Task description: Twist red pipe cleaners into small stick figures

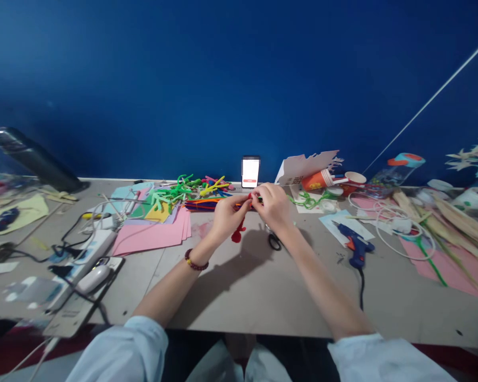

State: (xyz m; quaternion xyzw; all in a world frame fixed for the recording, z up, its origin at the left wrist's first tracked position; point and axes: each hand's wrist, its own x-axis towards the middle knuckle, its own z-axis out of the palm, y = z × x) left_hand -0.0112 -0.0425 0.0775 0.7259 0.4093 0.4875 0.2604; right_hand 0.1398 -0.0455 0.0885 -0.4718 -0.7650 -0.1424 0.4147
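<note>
My left hand [229, 216] and my right hand [274, 208] meet above the middle of the table, fingertips pinched close together. Between them they grip a red fuzzy pipe cleaner [237, 234], whose curled lower part dangles below my left fingers. Its upper end is mostly hidden by the fingertips. Beneath my right hand lies a pair of scissors [274, 242], with one black handle loop showing. Just behind my hands is a bundle of coloured pipe cleaners [203, 205], and a lit phone [250, 172] stands upright against the blue wall.
Pink paper sheets [153, 237], green twisted pipe cleaners [179, 189] and a power strip [83, 265] lie to the left. On the right are a blue glue gun [355, 244] with its cord, an orange paper cup [317, 180] and a white cable [406, 233]. A dark bottle [40, 159] leans at far left.
</note>
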